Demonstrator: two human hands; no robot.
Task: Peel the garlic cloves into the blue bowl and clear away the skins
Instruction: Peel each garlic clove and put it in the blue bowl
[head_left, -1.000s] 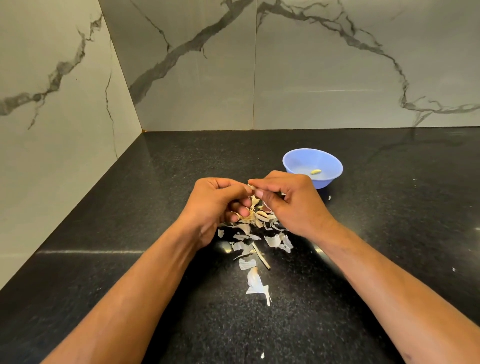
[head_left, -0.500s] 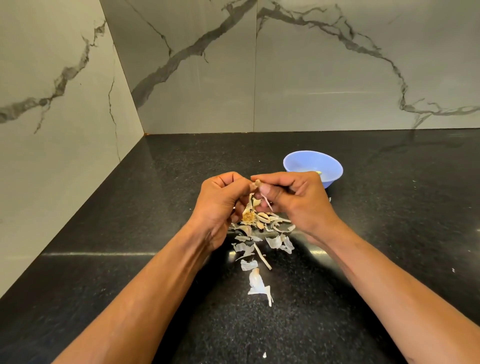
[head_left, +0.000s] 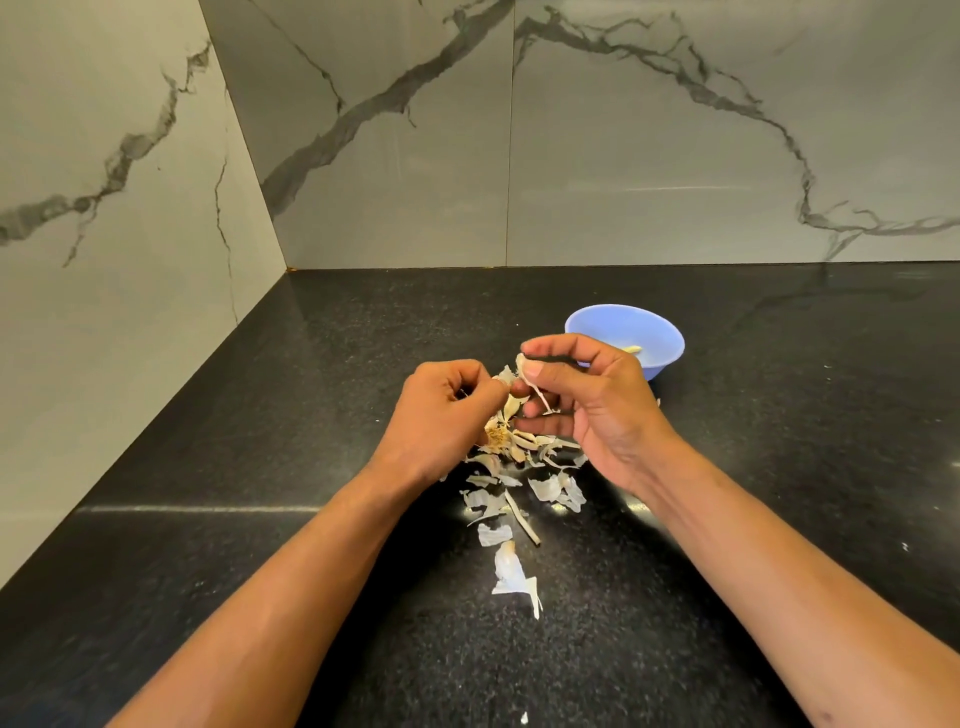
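We hold both hands close together over the dark speckled surface (head_left: 260, 415), just above the heap of garlic skins (head_left: 519, 467). Our left hand (head_left: 441, 415) has its fingers curled in, and its grip closes on the garlic clove (head_left: 506, 387) at thumb and fingertip; only a pale sliver of the clove shows past the knuckles. Our right hand (head_left: 587, 400) sits just beside it, thumb and forefinger pinching a strip of skin (head_left: 537, 395) that hangs down in a thin curl from the pinch (the lower fingers of this hand are loosely bent beneath it). The two hands are very near at the fingertips, though we cannot tell whether the strip is fully free of the clove.

Below the hands the skins lie scattered toward us, with a root end (head_left: 497, 434) showing brown among them and a thin stalk (head_left: 522, 522) lying aslant. One larger flake (head_left: 511, 574) rests apart, nearer to us.

The blue bowl (head_left: 597, 322) stands behind our right hand, partly hidden by the fingers, with one peeled clove (head_left: 632, 349) lying inside it. Marble wall panels (head_left: 623, 130) rise behind and to the left.
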